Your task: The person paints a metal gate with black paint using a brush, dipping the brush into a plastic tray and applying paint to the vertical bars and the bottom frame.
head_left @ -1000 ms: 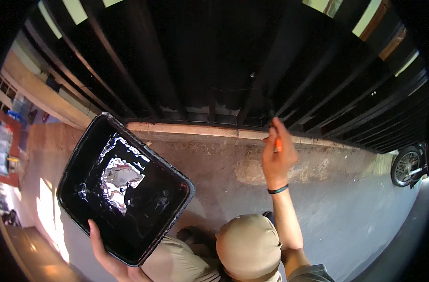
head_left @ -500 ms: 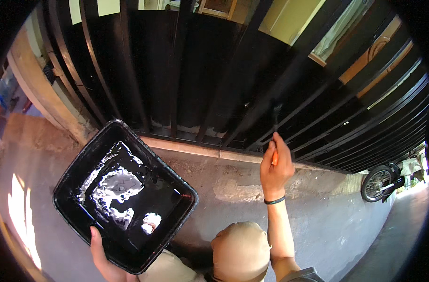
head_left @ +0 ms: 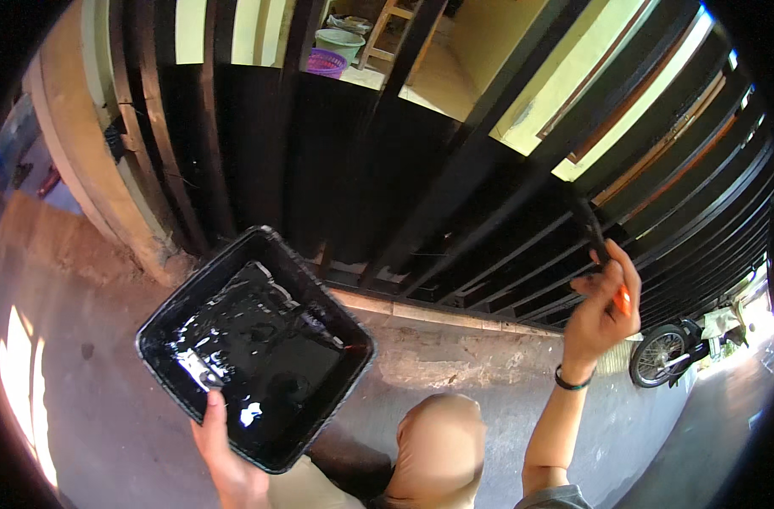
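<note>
My left hand (head_left: 226, 458) grips the near left rim of a square black tray (head_left: 334, 405), thumb over the edge. Glossy black paint (head_left: 276, 365) lies in the tray, with white reflections on it. My right hand (head_left: 603, 305) is closed around a paintbrush (head_left: 623, 299) with an orange handle end, raised toward the bars. Its dark head is up against the black metal fence (head_left: 488, 216), where dark on dark hides the exact contact of the bristles. The tray is held in front of the fence's lower left part.
A low ledge (head_left: 421, 312) runs along the fence's foot. To the right a motorcycle wheel (head_left: 661, 356) stands near the fence. A curved tan post (head_left: 81, 161) rises at left. Behind the bars are a purple basket (head_left: 326, 63) and a green bucket (head_left: 342, 42). My knee (head_left: 442, 441) is below.
My right hand with the paintbrush has moved right and the brush now points at bars further along. The tray has shifted slightly right, its paint reflections changed. The view has tilted up.
</note>
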A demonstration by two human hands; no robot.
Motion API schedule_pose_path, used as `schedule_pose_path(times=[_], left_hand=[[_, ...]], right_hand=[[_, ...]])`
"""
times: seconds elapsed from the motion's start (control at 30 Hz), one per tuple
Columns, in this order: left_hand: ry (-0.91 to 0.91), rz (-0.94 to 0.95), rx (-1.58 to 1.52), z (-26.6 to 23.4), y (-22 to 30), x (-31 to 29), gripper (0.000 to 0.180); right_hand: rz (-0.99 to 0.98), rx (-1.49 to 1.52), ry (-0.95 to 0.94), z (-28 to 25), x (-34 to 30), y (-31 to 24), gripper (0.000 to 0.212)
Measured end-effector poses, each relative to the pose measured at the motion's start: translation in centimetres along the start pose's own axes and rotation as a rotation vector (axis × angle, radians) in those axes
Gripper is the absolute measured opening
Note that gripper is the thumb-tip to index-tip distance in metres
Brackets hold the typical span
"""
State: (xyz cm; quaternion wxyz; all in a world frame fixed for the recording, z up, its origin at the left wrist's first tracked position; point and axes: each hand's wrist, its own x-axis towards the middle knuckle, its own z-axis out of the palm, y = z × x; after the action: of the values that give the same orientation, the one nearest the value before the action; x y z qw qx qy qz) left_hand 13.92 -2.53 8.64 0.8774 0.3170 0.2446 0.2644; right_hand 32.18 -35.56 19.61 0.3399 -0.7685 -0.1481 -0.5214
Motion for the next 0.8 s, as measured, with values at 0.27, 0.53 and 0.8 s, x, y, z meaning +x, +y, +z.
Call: schedule_pose_path(times=[0.27,0.53,0.8], left_hand=[[0.056,-0.139,0.050,3.0,-2.4,-0.3,0.051],[-0.057,-0.248,0.083,1.8,-4.4,0.0,0.055],[0.010,-0.301,0.139,3.5,-4.9,-1.6,0.042]], right_hand=[[-0.149,-0.046,-0.148,2.6,2.0,-6.0,0.020],[0.042,0.036,-0.273,1.1,0.5,-5.5,0.028],[0.053,0.019,-0.161,-5.7,0.3,-3.4,0.038]])
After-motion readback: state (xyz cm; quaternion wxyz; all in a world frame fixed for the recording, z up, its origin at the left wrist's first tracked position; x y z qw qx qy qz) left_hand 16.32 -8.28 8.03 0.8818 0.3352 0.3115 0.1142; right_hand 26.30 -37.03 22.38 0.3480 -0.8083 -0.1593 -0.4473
